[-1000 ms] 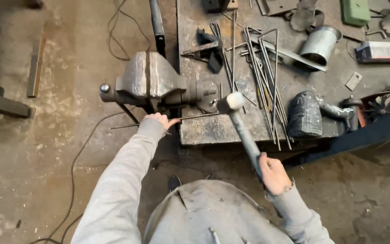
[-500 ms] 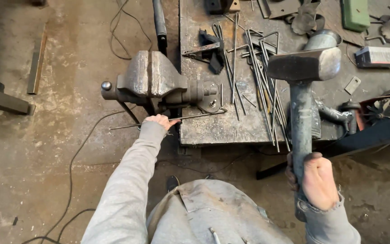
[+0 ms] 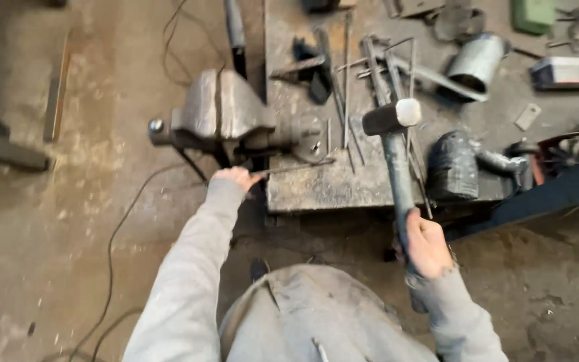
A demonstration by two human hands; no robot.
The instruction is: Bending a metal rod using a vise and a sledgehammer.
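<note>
**Steel rod at the vise, hammer up**

Steel everywhere: 1 grey cast vise, 1 thin rod lying w/ its end on the pitted bench plate. Left hand fingers pinched on rod. Right hand fist wrapped round 1 hammer, blocky head above bench. Approx. a dozen loose rods, 1 metal cylinder.

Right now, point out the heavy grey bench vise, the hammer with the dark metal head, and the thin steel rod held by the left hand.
Heavy grey bench vise (image 3: 226, 107): head view, upper body.
Hammer with the dark metal head (image 3: 391, 117): head view, head.
Thin steel rod (image 3: 296, 166): head view, mid-length.
</note>
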